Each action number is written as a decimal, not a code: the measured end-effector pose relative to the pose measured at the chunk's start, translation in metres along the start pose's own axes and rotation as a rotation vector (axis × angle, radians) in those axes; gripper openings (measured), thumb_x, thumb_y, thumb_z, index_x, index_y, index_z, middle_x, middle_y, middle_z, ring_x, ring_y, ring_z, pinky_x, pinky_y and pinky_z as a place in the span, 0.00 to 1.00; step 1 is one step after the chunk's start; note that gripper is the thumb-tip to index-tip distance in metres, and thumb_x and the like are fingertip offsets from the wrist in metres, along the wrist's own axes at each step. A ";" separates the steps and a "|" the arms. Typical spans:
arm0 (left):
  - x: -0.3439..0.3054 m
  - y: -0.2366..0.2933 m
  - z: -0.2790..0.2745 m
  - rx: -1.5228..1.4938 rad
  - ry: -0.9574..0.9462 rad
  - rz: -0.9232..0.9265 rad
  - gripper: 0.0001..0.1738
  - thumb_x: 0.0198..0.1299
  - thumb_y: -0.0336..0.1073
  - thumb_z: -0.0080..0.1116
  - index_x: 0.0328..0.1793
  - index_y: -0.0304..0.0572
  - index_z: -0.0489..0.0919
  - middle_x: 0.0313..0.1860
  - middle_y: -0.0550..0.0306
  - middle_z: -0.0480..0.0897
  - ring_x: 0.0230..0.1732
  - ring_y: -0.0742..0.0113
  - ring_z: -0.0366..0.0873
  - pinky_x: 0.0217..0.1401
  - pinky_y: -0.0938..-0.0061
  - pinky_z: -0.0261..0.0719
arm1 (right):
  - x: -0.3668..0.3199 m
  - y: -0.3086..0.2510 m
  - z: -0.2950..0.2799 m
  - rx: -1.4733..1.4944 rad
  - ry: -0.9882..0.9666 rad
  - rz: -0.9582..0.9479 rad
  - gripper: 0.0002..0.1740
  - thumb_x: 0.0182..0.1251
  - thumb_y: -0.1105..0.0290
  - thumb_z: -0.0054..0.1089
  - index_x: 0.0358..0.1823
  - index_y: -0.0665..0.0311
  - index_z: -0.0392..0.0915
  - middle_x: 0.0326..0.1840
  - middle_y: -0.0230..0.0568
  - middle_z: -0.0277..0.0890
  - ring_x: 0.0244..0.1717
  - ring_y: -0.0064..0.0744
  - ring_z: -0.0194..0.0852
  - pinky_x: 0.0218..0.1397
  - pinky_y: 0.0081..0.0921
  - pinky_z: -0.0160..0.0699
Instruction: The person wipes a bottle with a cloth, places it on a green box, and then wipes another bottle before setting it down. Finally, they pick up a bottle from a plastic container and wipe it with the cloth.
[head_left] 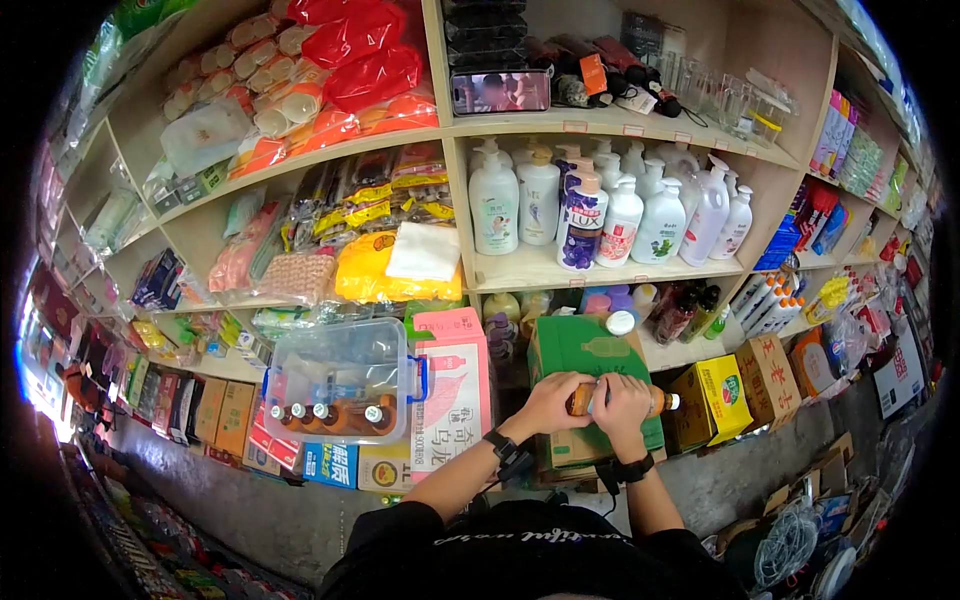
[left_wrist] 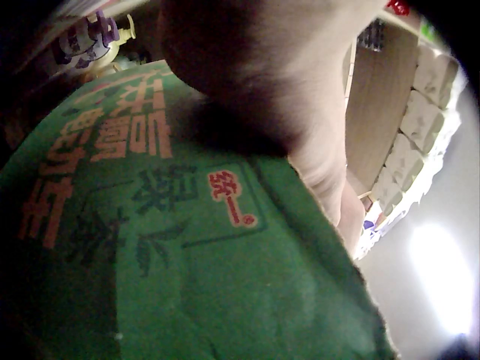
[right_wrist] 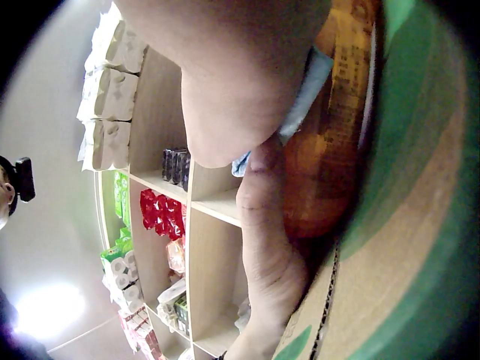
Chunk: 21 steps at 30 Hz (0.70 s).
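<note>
In the head view, an amber bottle (head_left: 657,401) with a white cap lies sideways over a green cardboard box (head_left: 585,345), its cap pointing right. My left hand (head_left: 553,404) grips the bottle's base end. Around its middle curls my right hand (head_left: 622,408), with a light blue cloth (right_wrist: 307,94) pressed between palm and bottle in the right wrist view. There the bottle's amber side (right_wrist: 322,176) sits close over the box, and the left hand's thumb reaches the cloth. In the left wrist view, the heel of the left hand overlaps the box's edge; the bottle is hidden.
Left of the box, a clear plastic bin (head_left: 335,355) with blue handles holds several amber bottles (head_left: 340,415). A pink carton (head_left: 455,390) stands between. White pump bottles (head_left: 620,220) line the shelf ahead. A yellow carton (head_left: 715,400) sits to the right, and a round white lid (head_left: 620,322) shows behind.
</note>
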<state>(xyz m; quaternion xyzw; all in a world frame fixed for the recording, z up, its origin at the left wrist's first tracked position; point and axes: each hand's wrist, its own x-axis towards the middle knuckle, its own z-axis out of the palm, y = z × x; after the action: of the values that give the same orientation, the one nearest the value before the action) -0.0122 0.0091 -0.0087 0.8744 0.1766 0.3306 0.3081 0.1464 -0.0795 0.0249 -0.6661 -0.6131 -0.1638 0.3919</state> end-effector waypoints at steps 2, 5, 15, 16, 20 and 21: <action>0.000 -0.002 0.002 0.005 0.010 0.011 0.41 0.48 0.50 0.81 0.69 0.48 0.78 0.60 0.48 0.85 0.61 0.44 0.83 0.65 0.52 0.81 | 0.000 0.001 0.001 0.000 -0.001 0.003 0.09 0.68 0.68 0.58 0.29 0.62 0.81 0.26 0.47 0.82 0.29 0.52 0.81 0.38 0.47 0.75; 0.000 -0.001 0.001 0.018 0.009 0.005 0.41 0.48 0.50 0.81 0.69 0.48 0.78 0.60 0.47 0.85 0.60 0.43 0.83 0.64 0.53 0.82 | 0.000 0.000 0.001 -0.005 0.003 0.013 0.09 0.68 0.68 0.59 0.29 0.62 0.81 0.26 0.47 0.82 0.29 0.52 0.81 0.38 0.47 0.75; 0.003 0.007 -0.004 -0.017 -0.004 -0.002 0.39 0.46 0.44 0.82 0.67 0.48 0.79 0.57 0.48 0.85 0.59 0.44 0.83 0.63 0.54 0.81 | 0.003 -0.004 -0.005 -0.018 0.027 0.008 0.10 0.66 0.67 0.60 0.28 0.62 0.81 0.25 0.45 0.82 0.28 0.47 0.82 0.37 0.42 0.77; 0.003 0.008 -0.005 -0.020 -0.014 -0.013 0.39 0.45 0.44 0.82 0.66 0.48 0.79 0.57 0.48 0.85 0.59 0.45 0.83 0.63 0.54 0.81 | 0.003 -0.005 -0.006 -0.016 0.022 0.007 0.10 0.65 0.67 0.60 0.28 0.62 0.81 0.24 0.45 0.82 0.28 0.46 0.82 0.37 0.42 0.78; 0.003 0.008 -0.004 0.050 -0.002 -0.005 0.39 0.45 0.43 0.81 0.66 0.48 0.79 0.57 0.47 0.85 0.60 0.44 0.83 0.63 0.54 0.81 | 0.000 -0.003 -0.004 -0.008 0.021 0.067 0.07 0.63 0.68 0.61 0.29 0.62 0.81 0.26 0.46 0.82 0.30 0.51 0.82 0.39 0.45 0.76; 0.002 0.008 -0.004 0.020 -0.036 -0.062 0.39 0.45 0.43 0.81 0.66 0.48 0.79 0.58 0.48 0.85 0.60 0.43 0.83 0.63 0.54 0.81 | 0.002 -0.004 -0.006 0.001 0.014 0.055 0.07 0.63 0.68 0.61 0.28 0.62 0.81 0.25 0.47 0.82 0.29 0.51 0.82 0.39 0.46 0.76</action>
<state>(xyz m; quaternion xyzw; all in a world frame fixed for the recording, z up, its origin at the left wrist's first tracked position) -0.0122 0.0056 -0.0002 0.8773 0.2016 0.3034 0.3125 0.1448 -0.0827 0.0308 -0.6812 -0.5920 -0.1572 0.4010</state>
